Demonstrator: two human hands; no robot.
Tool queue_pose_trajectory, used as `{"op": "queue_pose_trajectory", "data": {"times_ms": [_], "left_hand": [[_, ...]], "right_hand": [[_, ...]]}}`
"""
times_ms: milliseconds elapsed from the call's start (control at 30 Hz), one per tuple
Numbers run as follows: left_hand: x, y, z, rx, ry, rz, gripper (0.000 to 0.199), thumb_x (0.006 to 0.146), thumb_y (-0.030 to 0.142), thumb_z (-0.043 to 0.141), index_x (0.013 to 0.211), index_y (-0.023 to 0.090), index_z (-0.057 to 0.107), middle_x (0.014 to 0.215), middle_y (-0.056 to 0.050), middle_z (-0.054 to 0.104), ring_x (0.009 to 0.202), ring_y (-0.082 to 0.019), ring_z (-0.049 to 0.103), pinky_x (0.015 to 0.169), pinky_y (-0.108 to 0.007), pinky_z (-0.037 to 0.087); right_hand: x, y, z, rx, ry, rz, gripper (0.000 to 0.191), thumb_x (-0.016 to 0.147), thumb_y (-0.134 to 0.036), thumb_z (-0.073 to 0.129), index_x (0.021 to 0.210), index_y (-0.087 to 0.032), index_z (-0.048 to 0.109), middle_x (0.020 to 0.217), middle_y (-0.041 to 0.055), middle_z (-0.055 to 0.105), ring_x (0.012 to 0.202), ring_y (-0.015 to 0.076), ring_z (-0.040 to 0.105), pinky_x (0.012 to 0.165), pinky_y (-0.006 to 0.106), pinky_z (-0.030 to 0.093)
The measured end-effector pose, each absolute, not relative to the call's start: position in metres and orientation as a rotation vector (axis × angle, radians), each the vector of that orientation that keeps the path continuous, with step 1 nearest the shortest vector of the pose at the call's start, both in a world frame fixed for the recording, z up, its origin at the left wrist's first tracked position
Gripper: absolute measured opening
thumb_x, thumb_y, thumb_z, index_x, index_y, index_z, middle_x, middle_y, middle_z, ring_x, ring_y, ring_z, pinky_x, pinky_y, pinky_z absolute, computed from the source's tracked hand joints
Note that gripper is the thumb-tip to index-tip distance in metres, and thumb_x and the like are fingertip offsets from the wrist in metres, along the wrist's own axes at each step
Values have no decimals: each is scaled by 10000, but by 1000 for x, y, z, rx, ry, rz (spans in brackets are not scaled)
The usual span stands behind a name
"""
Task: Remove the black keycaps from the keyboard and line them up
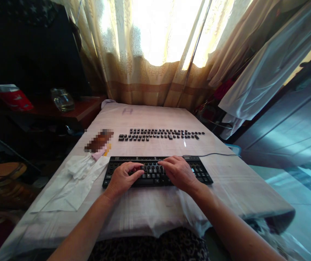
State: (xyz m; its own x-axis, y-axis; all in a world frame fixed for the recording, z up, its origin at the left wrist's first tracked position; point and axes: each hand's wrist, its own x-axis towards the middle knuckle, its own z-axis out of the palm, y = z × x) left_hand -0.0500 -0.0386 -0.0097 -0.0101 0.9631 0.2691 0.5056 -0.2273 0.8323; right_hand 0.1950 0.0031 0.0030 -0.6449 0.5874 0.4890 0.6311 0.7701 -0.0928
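A black keyboard [150,181] lies on the cloth-covered table, some of its key places without caps. Over its left part is my left hand [125,178], with thumb and forefinger bent toward each other at a key near the middle; whether a keycap is between them is too small to tell. My right hand [178,172] rests over the right-middle of the keyboard, its fingers reaching left to the upper key rows; what its fingertips hold, if anything, is hidden. Behind the keyboard, loose black keycaps [158,136] stand in rows on the cloth.
White cloths [70,185] and a pixelated brown item [99,140] lie left of the keyboard. A cable [217,154] runs right from it. A glass mug [62,99] and a red item [15,98] stand on a side shelf. Curtains [144,79] hang behind the table.
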Motion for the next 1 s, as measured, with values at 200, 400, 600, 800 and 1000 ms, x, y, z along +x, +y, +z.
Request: {"op": "queue_pose_trajectory", "data": {"times_ms": [200, 400, 600, 800, 1000], "left_hand": [[-43, -38, -6, 1596, 1379, 1145, 308, 766, 386, 676, 994, 201, 767, 873, -44, 785, 783, -211, 714, 739, -302, 556], [-43, -35, 0, 1456, 1244, 1091, 335, 763, 381, 686, 1019, 183, 772, 997, -65, 787, 934, -255, 725, 859, -348, 559], [-57, -24, 10, 1534, 1362, 1111, 359, 762, 425, 674, 1034, 210, 767, 1004, -50, 788, 936, -257, 735, 864, -361, 576], [-121, 1, 5, 1622, 1891, 1428, 403, 772, 523, 588, 969, 217, 759, 855, -43, 790, 830, -234, 737, 804, -331, 578], [-158, 9, -22, 1415, 2097, 1575, 433, 782, 564, 532, 924, 208, 732, 785, -49, 774, 748, -231, 735, 709, -314, 589]], "right_hand": [[160, -2, 7, -714, -2342, 75, 234, 925, -251, 612, 1138, -189, 684, 999, 89, 737, 899, 207, 658, 809, 333, 528], [148, 2, 3, -645, -2249, 60, 187, 934, -254, 602, 1060, -177, 717, 924, 84, 745, 823, 191, 675, 764, 312, 542], [155, 23, 5, -792, -2182, 247, 182, 895, -235, 618, 1034, -224, 734, 942, 63, 750, 853, 183, 697, 788, 296, 552], [175, 105, 5, -1386, -2113, 515, 236, 830, -214, 654, 1036, -239, 765, 894, 28, 765, 770, 166, 694, 742, 279, 544], [164, 162, -7, -1606, -2134, 543, 253, 832, -240, 647, 1048, -261, 777, 786, -4, 772, 725, 170, 701, 710, 267, 523]]}}
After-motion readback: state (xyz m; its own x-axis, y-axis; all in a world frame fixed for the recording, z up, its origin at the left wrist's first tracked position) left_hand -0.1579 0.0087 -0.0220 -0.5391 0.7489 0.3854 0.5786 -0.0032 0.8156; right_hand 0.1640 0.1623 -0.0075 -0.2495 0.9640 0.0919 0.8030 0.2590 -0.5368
